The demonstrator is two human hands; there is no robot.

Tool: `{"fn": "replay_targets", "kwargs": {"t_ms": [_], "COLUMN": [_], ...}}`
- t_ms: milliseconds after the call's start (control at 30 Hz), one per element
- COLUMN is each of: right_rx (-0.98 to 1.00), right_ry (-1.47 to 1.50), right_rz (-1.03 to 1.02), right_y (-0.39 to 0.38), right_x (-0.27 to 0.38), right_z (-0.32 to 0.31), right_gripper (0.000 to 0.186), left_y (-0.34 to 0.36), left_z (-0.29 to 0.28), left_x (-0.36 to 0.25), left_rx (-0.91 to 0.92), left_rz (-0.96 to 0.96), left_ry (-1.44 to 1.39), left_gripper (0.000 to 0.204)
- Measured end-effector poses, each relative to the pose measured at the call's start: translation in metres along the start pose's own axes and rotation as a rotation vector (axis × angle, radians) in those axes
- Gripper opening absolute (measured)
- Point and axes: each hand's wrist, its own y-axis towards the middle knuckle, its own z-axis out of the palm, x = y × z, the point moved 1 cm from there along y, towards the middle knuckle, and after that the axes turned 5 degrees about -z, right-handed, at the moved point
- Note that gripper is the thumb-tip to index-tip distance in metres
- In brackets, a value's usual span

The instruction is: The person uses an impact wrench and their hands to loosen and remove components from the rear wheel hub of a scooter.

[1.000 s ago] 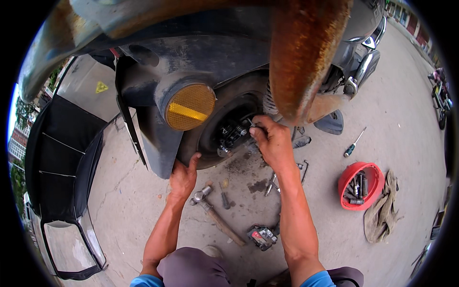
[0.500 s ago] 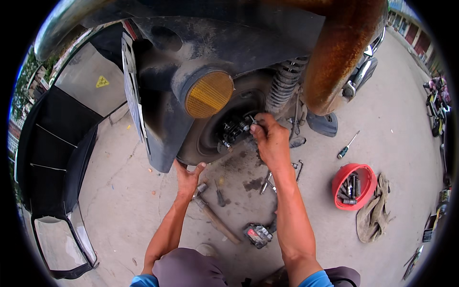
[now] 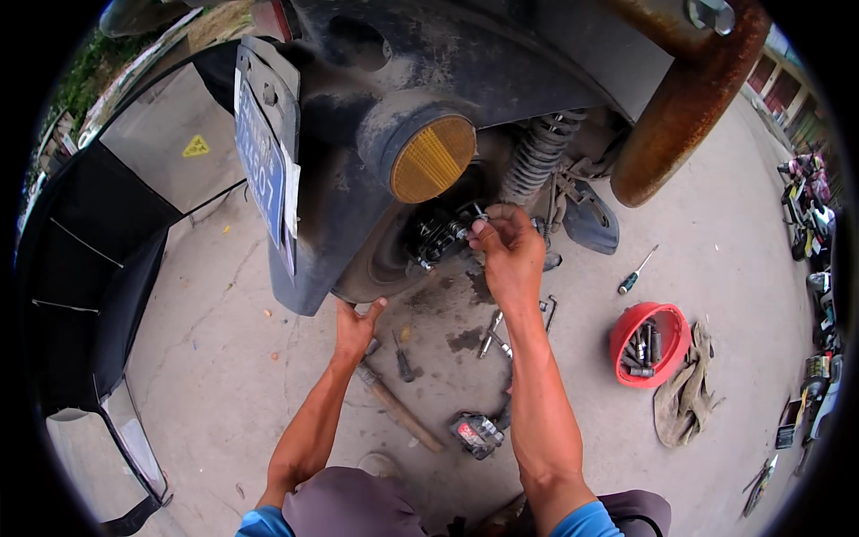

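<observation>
Under a dusty grey scooter's rear fender [image 3: 331,242], my left hand [image 3: 356,329] grips the lower edge of the rear tyre [image 3: 362,285]. Its thumb sticks out and its fingers are partly hidden behind the rubber. My right hand [image 3: 514,259] pinches a small bolt-like metal part [image 3: 480,212] beside the black wheel hub [image 3: 436,234]; I cannot make out its exact kind. A coil shock absorber [image 3: 540,157] stands just above that hand, and a round orange reflector [image 3: 434,159] sits above the hub. The bent number plate [image 3: 264,161] hangs to the left.
On the concrete lie a hammer [image 3: 403,407], a dark screwdriver [image 3: 404,363], metal wrenches [image 3: 490,334], a power tool [image 3: 476,434] and a teal-handled screwdriver [image 3: 630,281]. A red bowl [image 3: 617,351] holds several sockets [image 3: 646,349] beside gloves [image 3: 684,403]. A rusty bar [image 3: 689,125] overhangs at right.
The view has shifted slightly, showing more of the number plate. My left hand stays at the tyre; my right fingers stay at the hub, with the grip turned a little.
</observation>
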Motion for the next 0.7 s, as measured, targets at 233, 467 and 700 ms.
{"fn": "replay_targets", "kwargs": {"t_ms": [233, 467, 700], "right_rx": [-0.057, -0.173, -0.162], "right_ry": [0.027, 0.057, 0.125], "right_rz": [0.0, -0.07, -0.001], "right_y": [-0.007, -0.01, -0.003], "right_x": [-0.017, -0.023, -0.023], "right_z": [-0.002, 0.006, 0.005], "right_gripper": [0.016, 0.015, 0.016], "left_y": [-0.019, -0.014, 0.002], "left_z": [0.008, 0.008, 0.003], "left_x": [-0.072, -0.09, -0.02], "left_rx": [-0.298, -0.267, -0.148], "left_rz": [0.31, 0.251, 0.199], "left_ry": [0.035, 0.138, 0.0], "left_gripper": [0.078, 0.082, 0.096]}}
